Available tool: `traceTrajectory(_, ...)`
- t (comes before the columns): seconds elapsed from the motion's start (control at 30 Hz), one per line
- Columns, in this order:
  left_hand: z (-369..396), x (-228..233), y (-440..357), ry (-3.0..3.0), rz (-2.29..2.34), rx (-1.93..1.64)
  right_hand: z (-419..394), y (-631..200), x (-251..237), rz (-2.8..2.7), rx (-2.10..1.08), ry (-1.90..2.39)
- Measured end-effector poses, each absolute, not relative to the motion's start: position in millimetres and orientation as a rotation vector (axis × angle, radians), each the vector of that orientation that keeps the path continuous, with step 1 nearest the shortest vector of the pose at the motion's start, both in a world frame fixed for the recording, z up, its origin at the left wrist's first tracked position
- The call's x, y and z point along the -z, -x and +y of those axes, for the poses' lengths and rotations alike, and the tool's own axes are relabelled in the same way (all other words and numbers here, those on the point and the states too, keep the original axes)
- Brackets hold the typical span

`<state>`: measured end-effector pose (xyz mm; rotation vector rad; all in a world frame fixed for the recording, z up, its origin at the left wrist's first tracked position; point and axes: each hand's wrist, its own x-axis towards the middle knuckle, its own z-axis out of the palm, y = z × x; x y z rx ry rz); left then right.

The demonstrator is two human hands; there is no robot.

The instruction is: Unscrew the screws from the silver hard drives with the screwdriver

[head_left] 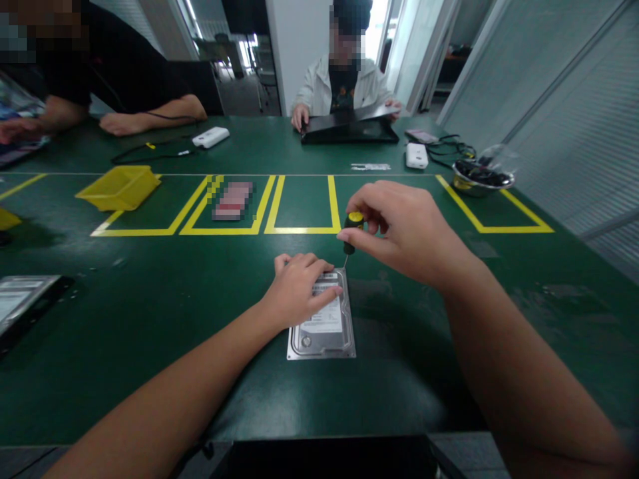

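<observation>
The left hand (294,287) presses flat, fingers spread, on the hard drive (323,324) lying near the table's (150,319) front edge. The right hand (399,229) pinches a screwdriver (351,233) upright, tip at the drive's far right corner.

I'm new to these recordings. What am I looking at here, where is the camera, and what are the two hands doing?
The single picture comes from a camera worn on a person's head, looking down at their own bare hands over a green table marked with yellow tape. The left hand presses flat on a hard disk drive. The right hand pinches a small screwdriver, tip at the drive's far corner. Further off lie a yellow bin and a metal bowl; two other people sit across.
</observation>
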<state>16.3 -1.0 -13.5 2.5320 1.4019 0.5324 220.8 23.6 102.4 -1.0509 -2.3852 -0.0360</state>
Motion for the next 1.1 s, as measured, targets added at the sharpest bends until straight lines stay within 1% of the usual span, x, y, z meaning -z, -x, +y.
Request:
traceTrajectory(0.2,-0.7,13.6,-16.8,-2.535,1.400,-0.533,24.8,-216.1,-97.1,-2.302,-0.011,1.111)
traceTrajectory(0.63,-0.7,13.2,-16.5,-2.552,1.404,-0.528,30.4,-218.9,-94.6,-2.346,-0.078,0.920)
traceTrajectory(0.8,-0.1,14.0,-16.3,-2.546,1.400,-0.518,29.2,-225.8,-99.0,-2.387,-0.115,0.925)
traceTrajectory(0.97,-0.3,13.8,-15.9,-2.546,1.398,-0.529,29.8,-228.3,-99.6,-2.354,-0.088,1.020)
traceTrajectory(1.1,-0.8,13.6,-15.5,-2.548,1.397,-0.532,31.3,-223.3,-95.7,-2.355,-0.013,1.015)
